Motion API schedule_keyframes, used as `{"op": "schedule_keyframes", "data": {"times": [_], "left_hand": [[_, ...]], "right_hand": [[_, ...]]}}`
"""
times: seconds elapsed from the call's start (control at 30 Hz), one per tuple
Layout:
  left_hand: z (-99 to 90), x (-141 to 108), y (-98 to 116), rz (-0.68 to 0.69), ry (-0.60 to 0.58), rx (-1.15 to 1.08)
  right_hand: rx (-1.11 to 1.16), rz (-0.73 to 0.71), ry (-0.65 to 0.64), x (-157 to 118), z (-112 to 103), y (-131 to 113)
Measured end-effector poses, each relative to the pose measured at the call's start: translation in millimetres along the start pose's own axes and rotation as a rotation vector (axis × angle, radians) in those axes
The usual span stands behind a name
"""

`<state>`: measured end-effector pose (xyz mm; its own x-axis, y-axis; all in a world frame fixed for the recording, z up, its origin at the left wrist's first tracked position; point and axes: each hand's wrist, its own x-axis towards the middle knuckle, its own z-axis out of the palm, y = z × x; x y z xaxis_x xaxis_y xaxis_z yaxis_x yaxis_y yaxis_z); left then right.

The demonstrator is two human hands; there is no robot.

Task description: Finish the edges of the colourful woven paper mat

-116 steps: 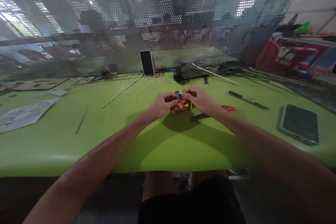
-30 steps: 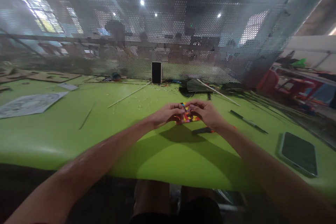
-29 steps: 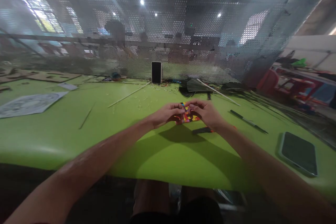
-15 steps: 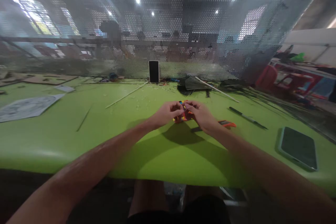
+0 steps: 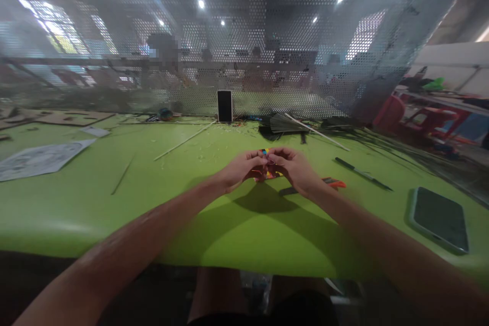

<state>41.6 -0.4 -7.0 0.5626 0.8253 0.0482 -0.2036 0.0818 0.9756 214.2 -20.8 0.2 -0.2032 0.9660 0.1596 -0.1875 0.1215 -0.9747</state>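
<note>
Over the middle of the green table, my left hand (image 5: 244, 167) and my right hand (image 5: 292, 165) meet with fingertips pinched together. Between and just below them shows a small multicoloured piece (image 5: 273, 175) with red, yellow and blue patches, mostly covered by the fingers. Whatever tiny thing the fingertips pinch is too small to make out. Beneath my right wrist lies an orange-handled tool (image 5: 334, 183), its dark end (image 5: 287, 191) sticking out to the left. A dark pen-like knife (image 5: 362, 173) rests to the right of my right hand.
A phone (image 5: 439, 219) lies on the green table (image 5: 126, 224) at the right. Printed paper (image 5: 46, 159) is at the left. A dark upright device (image 5: 225, 106) stands at the back before a perforated screen (image 5: 244, 74). Dark strips (image 5: 286, 124) and thin sticks (image 5: 185, 140) lie around.
The view has shifted slightly, so the table sits a little lower. My fingers have moved slightly around the multicoloured piece, and both hands remain together.
</note>
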Motion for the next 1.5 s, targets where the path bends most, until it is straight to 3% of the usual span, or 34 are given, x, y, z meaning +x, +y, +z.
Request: {"op": "schedule_keyframes", "data": {"times": [0.47,0.77,1.0,1.3,1.5], "left_hand": [[-7.5,1,4,0.023,0.011,-0.039],[-8.6,1,8,0.007,-0.001,-0.042],[-9.7,2,8,0.008,0.004,-0.055],[-9.2,1,5,-0.007,0.001,-0.078],[-8.3,0,5,0.011,0.035,-0.05]], "right_hand": [[-0.105,-0.032,-0.026,4,-16,-7],[-0.146,-0.048,-0.131,7,-27,-7],[-0.211,-0.104,-0.145,3,-23,-12],[-0.235,-0.138,-0.07,2,-18,-14],[-0.214,-0.113,-0.14,3,-20,-14]]}}
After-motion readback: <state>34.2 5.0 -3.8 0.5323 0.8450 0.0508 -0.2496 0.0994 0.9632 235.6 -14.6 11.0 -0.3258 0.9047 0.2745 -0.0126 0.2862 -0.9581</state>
